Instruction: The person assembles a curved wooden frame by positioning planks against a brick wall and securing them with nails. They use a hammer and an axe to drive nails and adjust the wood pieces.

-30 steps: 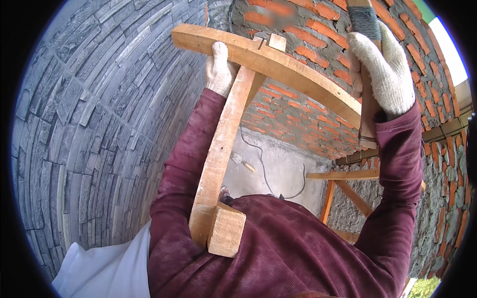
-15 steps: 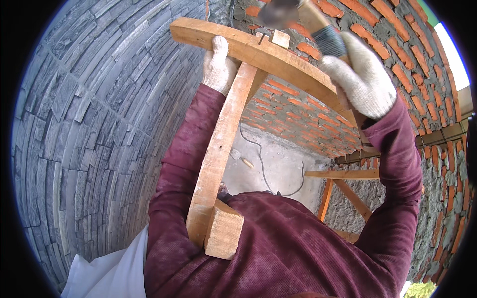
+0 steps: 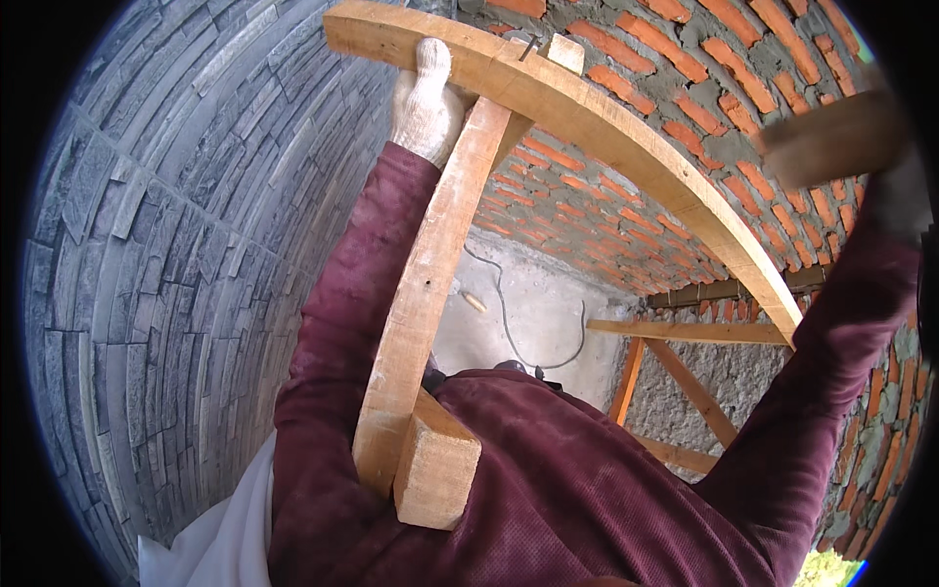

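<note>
My left hand (image 3: 425, 98), in a white knit glove, grips the joint where an upright wooden post (image 3: 425, 293) meets a long curved wooden board (image 3: 626, 137) held against the brick wall. A short wood block (image 3: 435, 470) is fixed to the post's lower end, resting against my maroon sleeve. A nail (image 3: 525, 44) sticks out of the board near the joint. My right hand (image 3: 895, 191) is a blur at the right edge, closed on a hammer's wooden handle (image 3: 831, 137), well to the right of the joint.
A red brick wall (image 3: 704, 88) with grey mortar curves overhead. A grey stacked-stone wall (image 3: 176, 245) fills the left. Below lie a concrete floor with a cable (image 3: 509, 333) and a braced timber frame (image 3: 675, 362).
My right hand with the hammer has swung from the top of the board near the joint out to the right edge. The left hand keeps its hold; the view has shifted closer.
</note>
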